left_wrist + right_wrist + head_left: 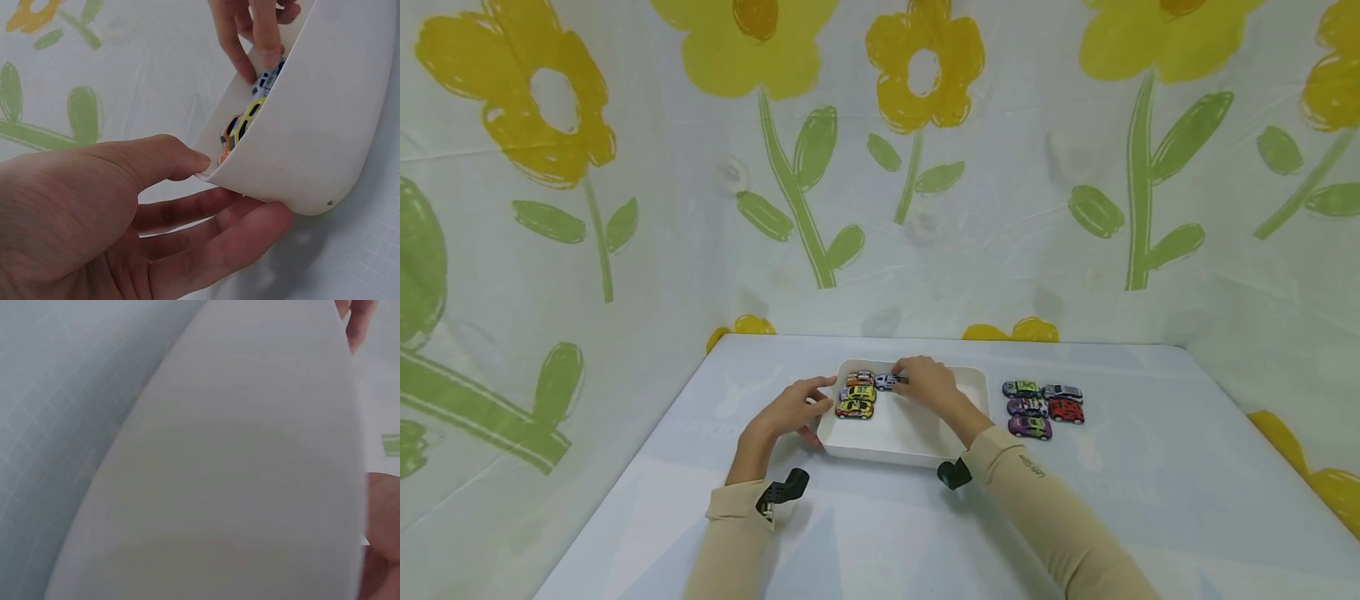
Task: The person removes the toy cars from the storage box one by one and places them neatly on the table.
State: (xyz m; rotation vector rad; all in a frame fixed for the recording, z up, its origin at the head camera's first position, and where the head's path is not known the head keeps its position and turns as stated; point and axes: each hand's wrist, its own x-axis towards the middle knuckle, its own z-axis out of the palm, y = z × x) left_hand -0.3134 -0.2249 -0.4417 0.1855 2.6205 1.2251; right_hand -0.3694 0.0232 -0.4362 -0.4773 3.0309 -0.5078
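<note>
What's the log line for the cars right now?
left hand: grips white tray; right hand: grips pale car in tray; also in tray: three cars; right of tray: five cars

From my head view, my right hand (928,383) partly covers the silver car (886,382), and my sleeve lettering (1032,467), past four o'clock, is too small to read. At my right wrist, the tray (237,456), cut off at six and twelve o'clock, hides its cars (858,393).

The left hand (792,410) grips the left edge of the tray (902,435); the right hand (929,385) points down near its far edge.
</note>
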